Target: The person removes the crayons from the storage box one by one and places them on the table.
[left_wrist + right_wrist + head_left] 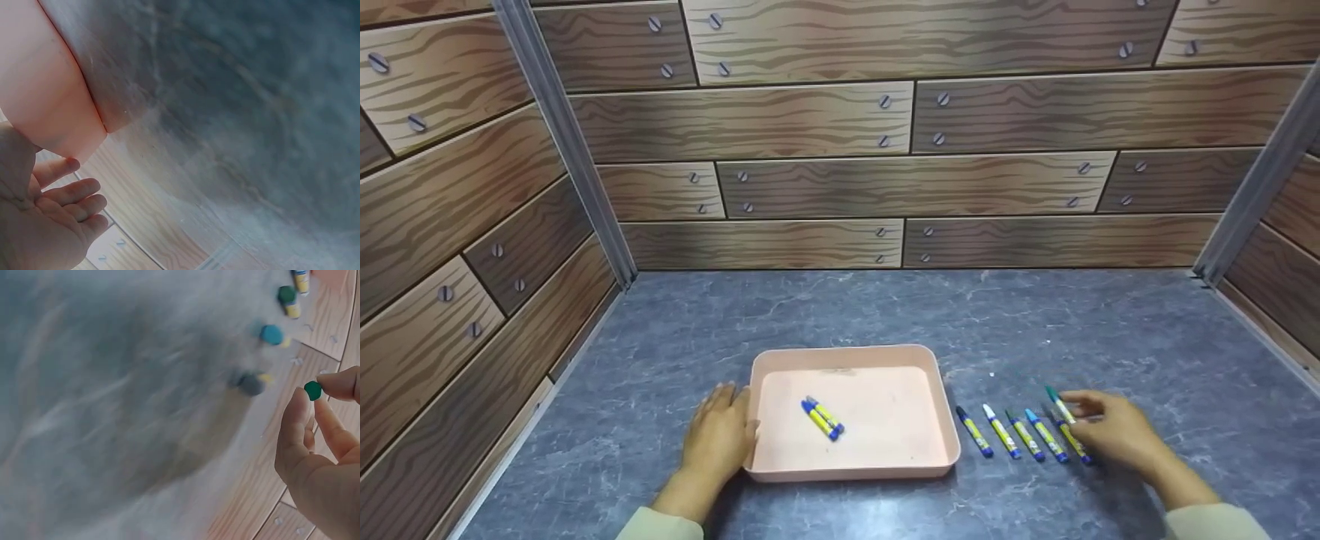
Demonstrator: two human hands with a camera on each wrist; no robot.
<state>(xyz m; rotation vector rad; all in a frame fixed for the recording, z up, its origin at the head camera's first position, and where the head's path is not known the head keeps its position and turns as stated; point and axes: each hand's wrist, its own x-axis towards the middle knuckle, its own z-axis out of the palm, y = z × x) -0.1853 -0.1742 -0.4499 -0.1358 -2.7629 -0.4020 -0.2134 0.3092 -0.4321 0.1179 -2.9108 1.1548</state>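
My right hand [1114,431] pinches a green crayon [1061,407] between thumb and fingers, above the right end of a row. Its green end [313,390] faces the right wrist camera. Beneath lie several crayons in yellow-and-blue wrappers: a dark one [975,432], a white-tipped one [1002,432], a dark green one [1025,436], a light blue one [1047,436] and a greyish one [251,383]. My left hand [715,435] holds the left wall of a pink tray [885,420], thumb at the rim, fingers outside. Two blue-tipped crayons [819,420] lie side by side in the tray.
The tray stands on a grey-blue marbled table [840,307], left of the crayon row. Wood-patterned walls [810,120] enclose the back and both sides, with metal posts [577,150] at the corners. Small white specks [991,374] dot the table.
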